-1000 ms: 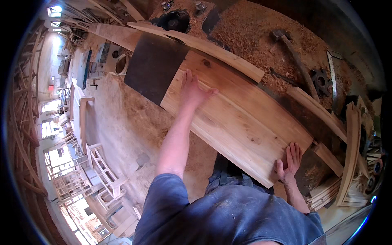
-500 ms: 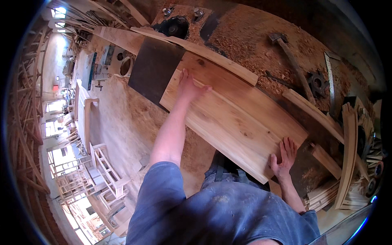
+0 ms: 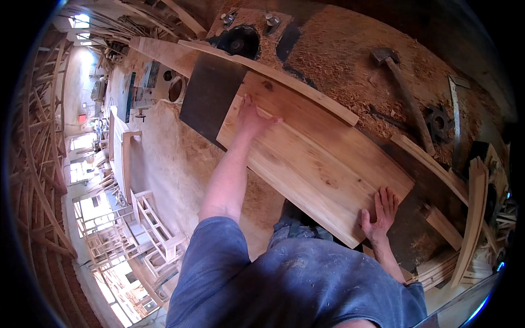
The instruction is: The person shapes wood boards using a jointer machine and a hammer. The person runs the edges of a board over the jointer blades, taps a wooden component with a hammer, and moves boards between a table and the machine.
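A wide, knotty wooden panel [image 3: 320,158] lies flat on a dark machine table [image 3: 210,90], its far edge along a long wooden strip [image 3: 295,85] that looks like a fence. My left hand [image 3: 255,119] rests on the panel near its left end, fingers stretched and thumb spread out. At the right end, my right hand [image 3: 380,215] is pressed flat near the corner, fingers up and thumb apart. Neither hand is wrapped around anything. The panel's underside is hidden.
Beyond the strip, wood shavings cover a surface holding a hammer [image 3: 404,98], a toothed cutter head [image 3: 438,124] and a metal square [image 3: 455,120]. Curved wooden pieces [image 3: 471,218] stand at the right. Wooden frames [image 3: 156,224] stand on the floor at left.
The panel has slid a little to the left along the dark table and strip, both hands moving with it. The view has shifted slightly. Both hands keep their flat hold.
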### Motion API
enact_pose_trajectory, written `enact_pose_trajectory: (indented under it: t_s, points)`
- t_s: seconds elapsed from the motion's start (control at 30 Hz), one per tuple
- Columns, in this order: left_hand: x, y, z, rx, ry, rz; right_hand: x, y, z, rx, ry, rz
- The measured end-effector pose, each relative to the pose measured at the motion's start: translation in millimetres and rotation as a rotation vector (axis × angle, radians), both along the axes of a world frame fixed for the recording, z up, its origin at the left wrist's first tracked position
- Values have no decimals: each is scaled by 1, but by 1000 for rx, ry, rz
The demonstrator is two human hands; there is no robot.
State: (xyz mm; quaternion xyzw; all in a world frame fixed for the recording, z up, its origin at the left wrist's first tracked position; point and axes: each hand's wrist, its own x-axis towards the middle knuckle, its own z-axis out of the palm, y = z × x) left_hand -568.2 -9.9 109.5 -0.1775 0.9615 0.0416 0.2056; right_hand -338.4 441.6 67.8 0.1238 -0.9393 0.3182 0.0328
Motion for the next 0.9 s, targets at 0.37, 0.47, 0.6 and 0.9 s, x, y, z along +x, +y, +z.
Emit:
enact_pose_trajectory:
  t_s: [0.37, 0.47, 0.6, 0.9]
  points:
    - [-17, -49, -8, -31, 74, -38, -25, -46, 8, 35, -56, 6]
    - [-30, -55, 1, 46, 35, 7, -32, -59, 6, 47, -57, 5]
    - [-28, -82, -13, 10, 105, -16, -41, -80, 10, 65, -63, 18]
    - [-55, -140, -19, 27, 131, -36, -63, -132, 3, 88, -38, 36]
